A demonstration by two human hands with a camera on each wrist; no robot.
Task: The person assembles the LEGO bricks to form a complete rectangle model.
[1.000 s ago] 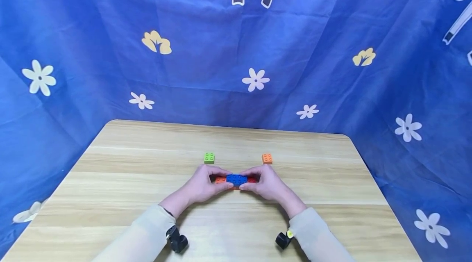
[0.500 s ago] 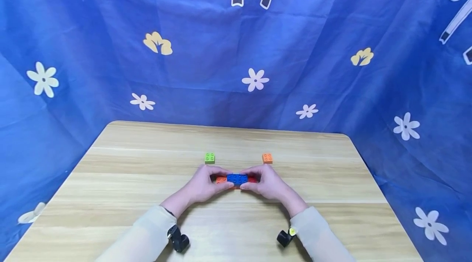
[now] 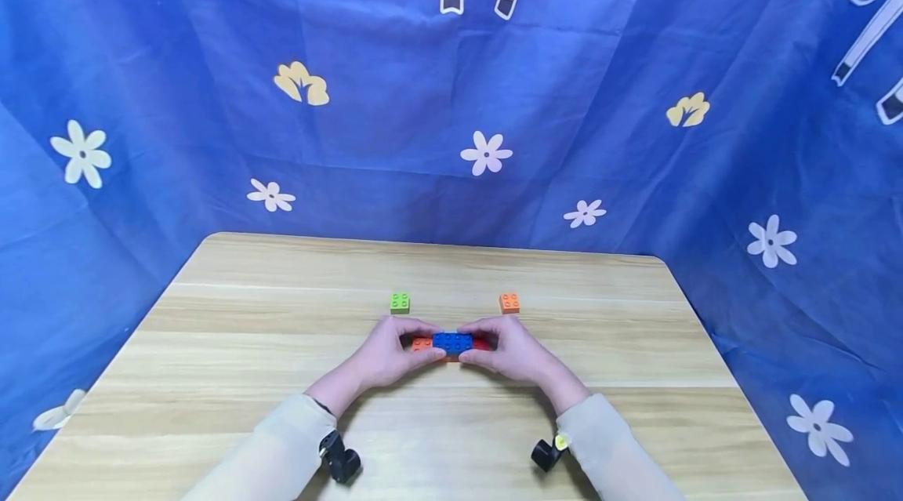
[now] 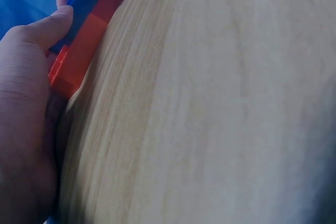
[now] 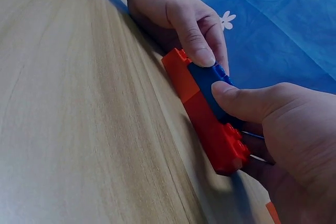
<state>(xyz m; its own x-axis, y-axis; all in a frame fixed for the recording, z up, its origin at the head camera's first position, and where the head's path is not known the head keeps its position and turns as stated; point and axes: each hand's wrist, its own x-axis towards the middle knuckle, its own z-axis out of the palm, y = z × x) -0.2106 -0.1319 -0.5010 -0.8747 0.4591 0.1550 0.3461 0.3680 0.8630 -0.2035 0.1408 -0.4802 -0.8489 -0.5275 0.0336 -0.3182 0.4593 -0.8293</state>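
A blue brick [image 3: 452, 342] sits on top of an orange brick [image 3: 422, 344] and a red brick [image 3: 482, 344], bridging the two, which stand end to end. The left hand [image 3: 386, 352] pinches the blue brick's left part between thumb and fingers; the right hand [image 3: 513, 350] pinches its right part the same way. In the right wrist view both thumbs press the near side of the blue brick [image 5: 210, 90], above the orange brick [image 5: 178, 74] and red brick [image 5: 212, 135]. Fingertips behind the bricks are partly hidden.
Beyond the left hand lies a small green brick [image 3: 400, 303], and beyond the right hand a small orange brick [image 3: 509, 303], both on the wooden table [image 3: 451, 438]. A blue patterned cloth [image 3: 395, 125] hangs behind and beside the table.
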